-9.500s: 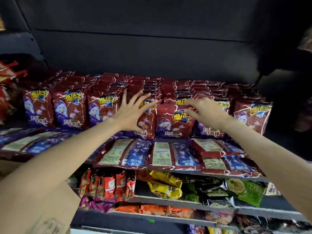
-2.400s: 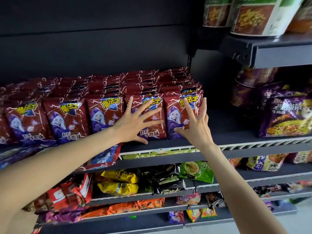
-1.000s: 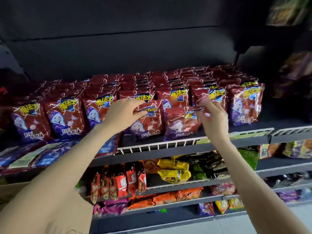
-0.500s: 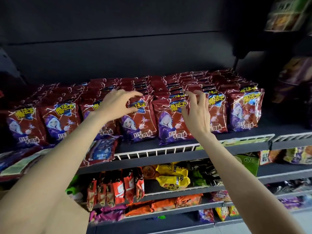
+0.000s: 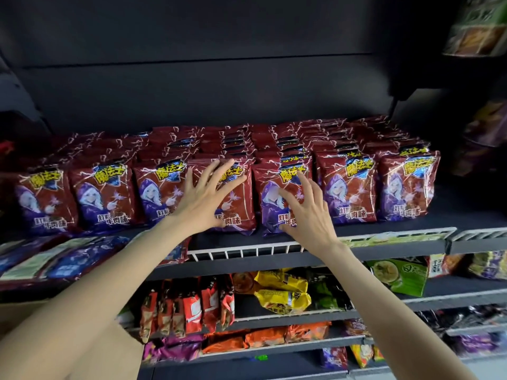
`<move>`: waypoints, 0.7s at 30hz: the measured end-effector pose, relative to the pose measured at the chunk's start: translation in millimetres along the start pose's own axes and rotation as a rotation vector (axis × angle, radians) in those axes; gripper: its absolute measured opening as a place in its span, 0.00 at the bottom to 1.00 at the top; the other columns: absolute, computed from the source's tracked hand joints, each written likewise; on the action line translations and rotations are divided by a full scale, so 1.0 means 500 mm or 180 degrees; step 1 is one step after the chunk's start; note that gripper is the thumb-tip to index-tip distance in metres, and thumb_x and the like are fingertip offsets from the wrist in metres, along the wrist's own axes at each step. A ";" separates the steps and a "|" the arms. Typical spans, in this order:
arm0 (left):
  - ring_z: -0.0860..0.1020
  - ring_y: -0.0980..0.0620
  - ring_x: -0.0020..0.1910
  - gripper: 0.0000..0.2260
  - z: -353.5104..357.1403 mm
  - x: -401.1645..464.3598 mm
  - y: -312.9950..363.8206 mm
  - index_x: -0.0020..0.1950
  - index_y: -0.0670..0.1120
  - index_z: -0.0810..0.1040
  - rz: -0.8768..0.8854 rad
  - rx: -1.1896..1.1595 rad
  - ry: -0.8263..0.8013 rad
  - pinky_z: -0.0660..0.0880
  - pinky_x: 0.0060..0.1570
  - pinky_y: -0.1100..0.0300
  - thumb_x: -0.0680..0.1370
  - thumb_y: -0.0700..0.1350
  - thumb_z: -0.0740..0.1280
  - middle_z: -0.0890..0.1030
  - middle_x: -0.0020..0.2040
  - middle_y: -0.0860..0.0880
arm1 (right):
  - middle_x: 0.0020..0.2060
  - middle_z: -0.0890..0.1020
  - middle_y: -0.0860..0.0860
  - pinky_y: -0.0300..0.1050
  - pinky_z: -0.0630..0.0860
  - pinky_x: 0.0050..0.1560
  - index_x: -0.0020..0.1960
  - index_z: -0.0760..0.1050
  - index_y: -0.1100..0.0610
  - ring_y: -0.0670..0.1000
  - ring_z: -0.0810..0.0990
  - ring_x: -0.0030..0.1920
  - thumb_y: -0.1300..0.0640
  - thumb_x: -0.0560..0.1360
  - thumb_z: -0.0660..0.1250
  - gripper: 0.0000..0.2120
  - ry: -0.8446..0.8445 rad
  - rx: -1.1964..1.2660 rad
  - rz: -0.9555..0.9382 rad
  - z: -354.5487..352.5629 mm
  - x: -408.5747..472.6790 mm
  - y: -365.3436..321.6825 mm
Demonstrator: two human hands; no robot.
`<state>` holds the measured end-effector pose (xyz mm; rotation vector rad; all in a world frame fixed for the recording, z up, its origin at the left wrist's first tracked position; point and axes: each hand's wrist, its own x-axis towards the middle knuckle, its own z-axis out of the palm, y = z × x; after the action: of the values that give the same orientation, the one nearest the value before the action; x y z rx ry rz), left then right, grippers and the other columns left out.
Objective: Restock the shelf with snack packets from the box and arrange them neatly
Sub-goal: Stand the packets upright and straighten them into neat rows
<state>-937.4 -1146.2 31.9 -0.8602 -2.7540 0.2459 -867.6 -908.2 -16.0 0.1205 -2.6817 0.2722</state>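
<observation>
Overhead, dark shelf (image 5: 384,244) of upright red snack packets (image 5: 348,193).

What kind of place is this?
Most likely a shop aisle, a convenience store or small supermarket. Dark tiered shelves carry rows of identical red snack packets facing front, with other packaged snacks below. Both hands, left hand and right hand, press flat on the front packets.

Two bare forearms, sleeveless to the frame edge; left hand (image 5: 201,202) and right hand (image 5: 310,215) without gloves, rings or watch.
</observation>
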 end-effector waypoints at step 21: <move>0.33 0.47 0.74 0.54 0.016 0.012 0.011 0.75 0.58 0.34 0.0071 0.0054 -0.0015 0.47 0.69 0.34 0.67 0.61 0.73 0.27 0.73 0.50 | 0.73 0.63 0.60 0.60 0.67 0.65 0.68 0.69 0.54 0.63 0.64 0.71 0.45 0.64 0.78 0.37 0.0370 -0.0606 0.0298 0.005 0.006 0.004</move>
<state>-941.3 -1139.0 24.1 -0.8874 -2.7440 0.2752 -871.3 -907.0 -17.2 -0.0769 -2.5849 0.0493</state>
